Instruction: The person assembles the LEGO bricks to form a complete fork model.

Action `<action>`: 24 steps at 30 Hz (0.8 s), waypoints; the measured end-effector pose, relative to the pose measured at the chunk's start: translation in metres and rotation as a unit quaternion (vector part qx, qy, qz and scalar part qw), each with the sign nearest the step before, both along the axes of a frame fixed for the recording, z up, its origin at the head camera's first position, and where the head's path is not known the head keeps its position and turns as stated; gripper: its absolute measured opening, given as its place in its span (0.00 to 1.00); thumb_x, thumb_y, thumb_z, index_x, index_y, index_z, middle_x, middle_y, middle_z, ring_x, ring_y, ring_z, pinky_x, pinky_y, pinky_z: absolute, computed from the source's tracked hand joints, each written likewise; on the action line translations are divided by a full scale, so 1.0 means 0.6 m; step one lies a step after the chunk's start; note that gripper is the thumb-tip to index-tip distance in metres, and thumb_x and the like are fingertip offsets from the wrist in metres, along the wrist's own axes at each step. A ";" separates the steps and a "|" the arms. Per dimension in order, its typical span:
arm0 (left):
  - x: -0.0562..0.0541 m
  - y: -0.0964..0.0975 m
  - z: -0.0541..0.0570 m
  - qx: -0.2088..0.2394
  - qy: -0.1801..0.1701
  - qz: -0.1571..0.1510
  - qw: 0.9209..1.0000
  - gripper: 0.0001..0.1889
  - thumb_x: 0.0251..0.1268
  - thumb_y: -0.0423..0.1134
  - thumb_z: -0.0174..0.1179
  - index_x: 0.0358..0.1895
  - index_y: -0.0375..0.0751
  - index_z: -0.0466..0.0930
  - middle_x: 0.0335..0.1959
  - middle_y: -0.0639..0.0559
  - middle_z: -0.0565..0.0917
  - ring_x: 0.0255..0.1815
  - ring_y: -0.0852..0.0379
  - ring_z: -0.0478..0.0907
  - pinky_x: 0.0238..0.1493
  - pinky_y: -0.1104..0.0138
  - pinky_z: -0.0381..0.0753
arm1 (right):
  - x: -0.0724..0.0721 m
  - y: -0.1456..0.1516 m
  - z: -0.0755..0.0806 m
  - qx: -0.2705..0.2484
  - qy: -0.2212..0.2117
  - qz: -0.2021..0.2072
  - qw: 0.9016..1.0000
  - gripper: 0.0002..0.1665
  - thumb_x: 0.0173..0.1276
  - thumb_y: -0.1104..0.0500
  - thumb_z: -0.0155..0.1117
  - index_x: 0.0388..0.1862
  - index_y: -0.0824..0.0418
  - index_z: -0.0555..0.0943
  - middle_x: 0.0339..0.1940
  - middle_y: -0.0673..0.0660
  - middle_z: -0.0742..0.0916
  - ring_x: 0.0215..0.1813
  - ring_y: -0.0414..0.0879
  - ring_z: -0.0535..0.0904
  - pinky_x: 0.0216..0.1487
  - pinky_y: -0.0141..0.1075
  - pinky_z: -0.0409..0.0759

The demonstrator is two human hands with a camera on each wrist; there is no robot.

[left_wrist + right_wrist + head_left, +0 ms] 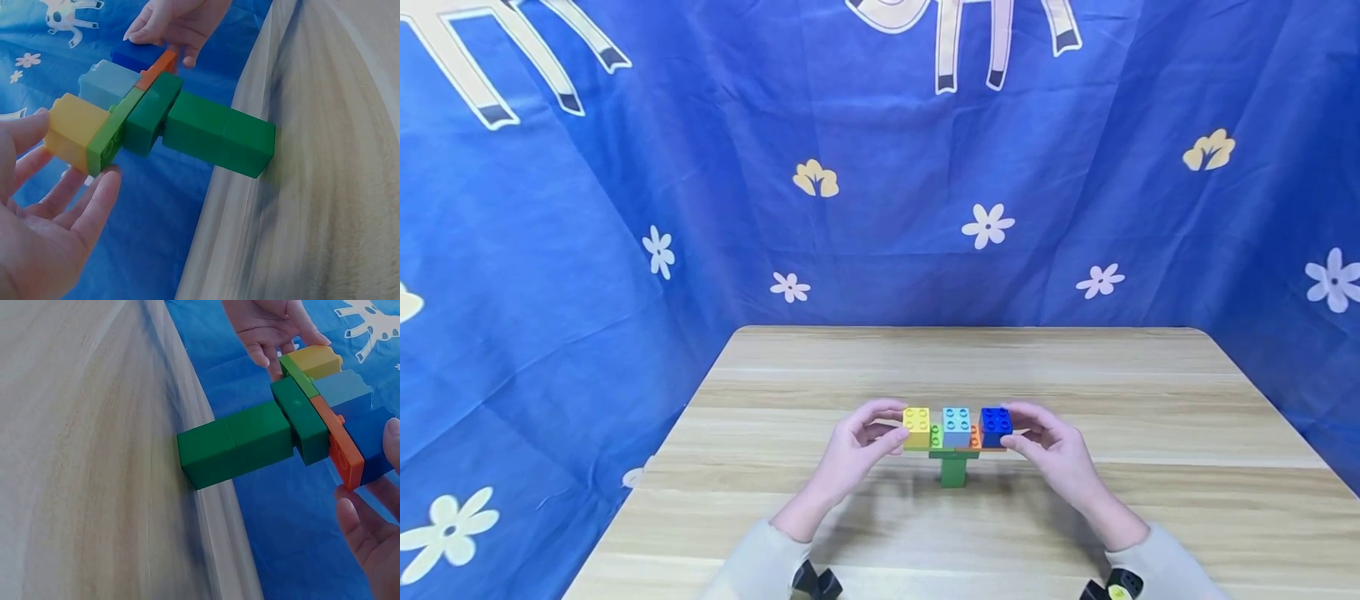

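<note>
A toy-brick structure stands upright on the table. Its stem is two stacked green bricks (219, 134), topped by a wider green brick (301, 422). Across that lie a lime-green plate (115, 131) and an orange plate (338, 442). Three bricks sit in a row on top: yellow (916, 427), light blue (957, 427) and dark blue (996, 427). My left hand (859, 446) holds the yellow brick at its outer end, thumb at the front corner, fingers behind. At the opposite end, my right hand (1054, 446) grips the dark blue brick between thumb and fingers.
The wooden table (760, 492) extends around the structure, with rounded far corners. A blue cloth (880, 208) with flowers and animal legs hangs behind and beside it. Black straps (816, 582) show at both wrists.
</note>
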State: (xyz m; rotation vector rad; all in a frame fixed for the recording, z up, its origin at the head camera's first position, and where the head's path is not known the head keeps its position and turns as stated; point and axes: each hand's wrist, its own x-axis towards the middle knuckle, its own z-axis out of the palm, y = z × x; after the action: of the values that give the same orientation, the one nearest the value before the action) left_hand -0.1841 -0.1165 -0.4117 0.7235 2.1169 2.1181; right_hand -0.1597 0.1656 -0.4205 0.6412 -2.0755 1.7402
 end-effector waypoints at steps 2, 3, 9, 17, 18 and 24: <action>0.000 0.000 0.000 0.002 -0.003 -0.001 1.000 0.17 0.61 0.34 0.61 0.53 0.35 0.74 0.48 0.36 0.76 0.43 0.47 0.80 0.42 0.56 0.83 | -0.005 0.003 -0.010 -0.002 -0.003 -0.002 1.000 0.22 0.54 0.78 0.63 0.51 0.73 0.75 0.42 0.58 0.84 0.41 0.41 0.80 0.36 0.32 0.82; -0.001 0.000 0.000 0.003 -0.004 -0.001 1.000 0.17 0.61 0.34 0.61 0.53 0.35 0.74 0.48 0.36 0.77 0.43 0.47 0.80 0.42 0.56 0.83 | -0.007 0.004 -0.014 -0.002 -0.005 -0.005 1.000 0.23 0.54 0.77 0.64 0.51 0.72 0.76 0.42 0.58 0.84 0.41 0.41 0.80 0.36 0.32 0.82; 0.000 0.002 0.003 0.008 -0.010 0.001 1.000 0.17 0.61 0.33 0.61 0.53 0.34 0.74 0.48 0.36 0.76 0.42 0.47 0.80 0.41 0.56 0.83 | -0.011 0.007 -0.023 -0.005 -0.012 -0.019 1.000 0.23 0.55 0.75 0.65 0.52 0.69 0.77 0.42 0.56 0.84 0.41 0.41 0.80 0.36 0.33 0.83; 0.000 0.006 -0.002 0.011 -0.008 -0.001 1.000 0.17 0.61 0.33 0.61 0.53 0.34 0.74 0.48 0.36 0.76 0.42 0.48 0.80 0.42 0.56 0.83 | -0.010 0.012 -0.024 -0.007 -0.006 -0.013 1.000 0.24 0.54 0.77 0.64 0.51 0.71 0.76 0.41 0.57 0.84 0.41 0.41 0.80 0.35 0.33 0.83; 0.000 0.006 -0.003 0.013 -0.008 -0.002 1.000 0.17 0.61 0.33 0.61 0.53 0.34 0.73 0.48 0.36 0.76 0.42 0.48 0.80 0.42 0.56 0.83 | -0.010 0.013 -0.025 -0.006 -0.005 -0.010 1.000 0.24 0.54 0.78 0.64 0.51 0.71 0.76 0.42 0.56 0.84 0.42 0.41 0.80 0.35 0.33 0.83; 0.001 0.003 -0.009 0.017 -0.002 -0.009 1.000 0.17 0.61 0.31 0.60 0.53 0.32 0.73 0.48 0.34 0.76 0.44 0.49 0.79 0.43 0.56 0.82 | -0.011 0.014 -0.028 -0.003 0.006 0.007 1.000 0.24 0.54 0.80 0.62 0.52 0.72 0.75 0.43 0.56 0.84 0.42 0.41 0.80 0.36 0.32 0.82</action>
State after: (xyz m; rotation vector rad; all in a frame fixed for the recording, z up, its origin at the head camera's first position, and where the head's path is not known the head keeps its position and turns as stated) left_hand -0.1835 -0.1145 -0.4170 0.7388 2.0694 2.1505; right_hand -0.1663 0.1742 -0.4373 0.6656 -2.0614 1.7458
